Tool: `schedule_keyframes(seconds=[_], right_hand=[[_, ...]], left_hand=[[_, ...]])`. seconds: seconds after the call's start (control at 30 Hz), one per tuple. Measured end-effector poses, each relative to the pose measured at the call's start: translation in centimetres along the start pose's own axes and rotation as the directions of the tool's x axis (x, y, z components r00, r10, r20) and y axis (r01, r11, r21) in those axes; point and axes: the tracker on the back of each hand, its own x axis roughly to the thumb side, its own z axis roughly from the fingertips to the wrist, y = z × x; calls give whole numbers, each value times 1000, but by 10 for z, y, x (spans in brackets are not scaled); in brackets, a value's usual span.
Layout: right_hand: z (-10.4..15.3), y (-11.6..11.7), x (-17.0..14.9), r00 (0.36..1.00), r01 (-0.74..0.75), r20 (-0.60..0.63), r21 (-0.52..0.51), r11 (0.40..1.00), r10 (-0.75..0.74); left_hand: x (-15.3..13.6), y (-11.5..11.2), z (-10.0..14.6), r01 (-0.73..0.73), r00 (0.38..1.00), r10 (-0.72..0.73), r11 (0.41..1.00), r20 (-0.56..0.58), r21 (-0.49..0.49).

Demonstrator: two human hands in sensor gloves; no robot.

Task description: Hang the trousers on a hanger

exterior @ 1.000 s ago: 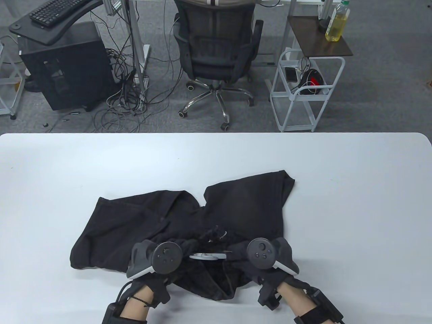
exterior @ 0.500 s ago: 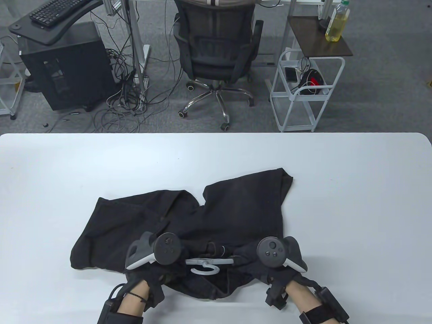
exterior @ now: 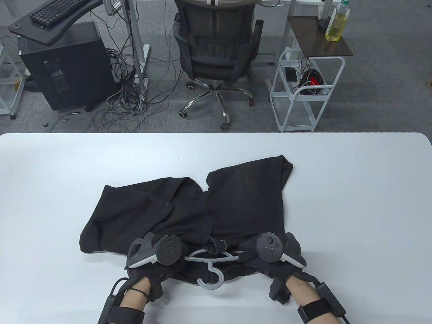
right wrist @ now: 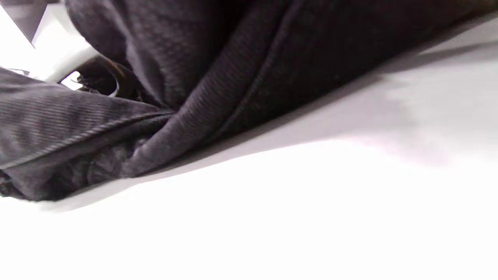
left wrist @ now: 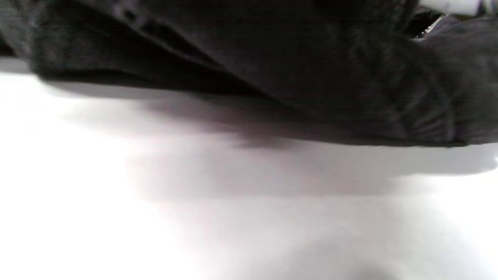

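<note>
Black trousers (exterior: 236, 202) lie flat on the white table (exterior: 354, 202), legs pointing away from me. A pale grey hanger (exterior: 209, 260) lies across the waistband, its hook pointing at the near edge. My left hand (exterior: 152, 251) grips the bunched waistband at the hanger's left end. My right hand (exterior: 273, 249) grips it at the right end. The trackers hide my fingers. The left wrist view shows the dark cloth (left wrist: 311, 58) and a bit of hanger (left wrist: 447, 4). The right wrist view shows the cloth (right wrist: 233, 58) and a bit of hanger (right wrist: 58, 58).
Bare white tabletop lies on both sides of the trousers and beyond them. Past the far edge stand an office chair (exterior: 216, 44), a white wire cart (exterior: 303, 87) and a black computer case (exterior: 64, 71) on the floor.
The trousers have slid away from the near edge. The hanger's hook has swung out toward me into full view. My right hand has moved a little to the right.
</note>
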Motion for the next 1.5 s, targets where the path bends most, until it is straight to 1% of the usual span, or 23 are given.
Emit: schedule_keyframes(seconds=[0.1,0.2,0.23,0.4,0.57,0.7,0.73,0.77,0.8,0.87,0.9,1.03,1.17,1.27,1.4,1.5], right_hand=[[3,2,6,998,-57,33,41,998,55],[5,1,10,998,-37,57,99,994,31],[6,0,11,998,-28,63,105,994,22],[13,-11,20,995,-17,101,56,998,12],[23,-29,33,986,8,168,-61,998,2],[29,-38,37,982,22,191,-146,989,6],[30,-40,37,981,29,195,-167,986,4],[31,-41,37,980,37,197,-186,982,0],[32,-42,37,980,41,199,-196,980,-1],[33,-45,37,980,53,201,-230,972,-6],[34,-46,36,979,58,204,-253,966,-6],[37,-53,32,983,57,183,-332,941,5],[39,-58,27,989,56,149,-384,922,3],[40,-61,23,993,43,115,-422,905,6],[40,-62,18,998,24,70,-436,900,7],[38,-60,15,999,14,46,-419,908,5]], left_hand=[[0,-2,0,-81,997,82,995,14,-55],[3,-1,5,-129,991,132,987,24,-92],[4,0,7,-139,990,141,987,24,-83],[15,14,16,-152,986,150,988,74,27],[19,23,22,-183,979,173,979,109,87],[23,33,29,-228,966,199,958,165,175],[25,36,32,-232,963,192,948,187,219],[27,40,36,-224,963,167,931,211,287],[27,42,38,-216,963,148,922,223,321],[27,47,45,-206,968,127,895,215,395],[26,49,49,-196,971,109,873,214,447],[26,52,55,-154,981,58,818,187,554],[27,51,56,-80,991,0,812,136,579],[26,50,56,-30,994,-38,796,99,605],[24,50,57,17,996,-65,782,54,623],[23,49,56,47,995,-90,782,38,622]])
